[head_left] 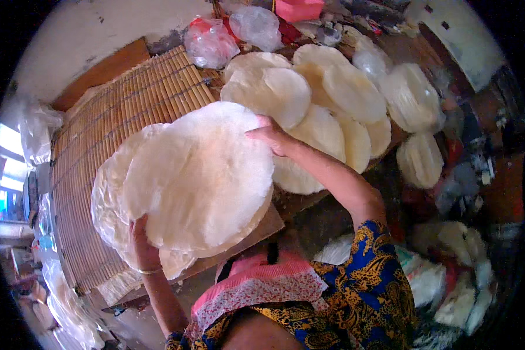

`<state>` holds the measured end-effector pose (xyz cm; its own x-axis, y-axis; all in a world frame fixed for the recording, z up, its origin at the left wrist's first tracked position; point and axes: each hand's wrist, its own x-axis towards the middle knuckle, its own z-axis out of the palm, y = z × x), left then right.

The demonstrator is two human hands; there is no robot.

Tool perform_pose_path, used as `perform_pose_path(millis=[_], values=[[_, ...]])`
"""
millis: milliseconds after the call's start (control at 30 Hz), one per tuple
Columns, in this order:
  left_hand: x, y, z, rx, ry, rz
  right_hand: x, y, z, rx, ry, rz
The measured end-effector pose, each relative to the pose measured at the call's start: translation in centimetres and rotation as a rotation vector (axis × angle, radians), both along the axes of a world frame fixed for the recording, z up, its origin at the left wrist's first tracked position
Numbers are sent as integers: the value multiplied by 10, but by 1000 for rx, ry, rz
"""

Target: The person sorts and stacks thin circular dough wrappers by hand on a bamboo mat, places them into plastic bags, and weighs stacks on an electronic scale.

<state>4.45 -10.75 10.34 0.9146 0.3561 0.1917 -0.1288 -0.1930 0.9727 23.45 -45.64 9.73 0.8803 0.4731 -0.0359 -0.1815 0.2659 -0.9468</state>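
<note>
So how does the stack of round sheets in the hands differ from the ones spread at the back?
The held stack is lifted, gripped at its edges by the left hand and right hand; the back rounds lie flat, overlapping. The held stack looks larger, being nearer the camera. Both are thin, pale, round sheets.

Crumpled clear plastic bags (209, 41) at the mat's far edge, bagged wafers (413, 96) right.

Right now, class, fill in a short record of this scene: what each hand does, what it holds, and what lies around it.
Left hand: grips the lower edge of the stack of round white sheets.
Right hand: holds the stack's upper right edge.
Under the stack: woven bamboo mat.
Behind: more round sheets spread overlapping.
Far edge: clear plastic bags.
</note>
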Motion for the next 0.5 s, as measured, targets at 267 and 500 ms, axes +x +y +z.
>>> perform_pose_path(millis=[267, 500], values=[[103, -142, -25, -566, 220, -48, 78, -155, -20, -76, 21, -125], [245, -195, -32, -420, 230, -328, 172, -240, -29, -86, 48, -175]])
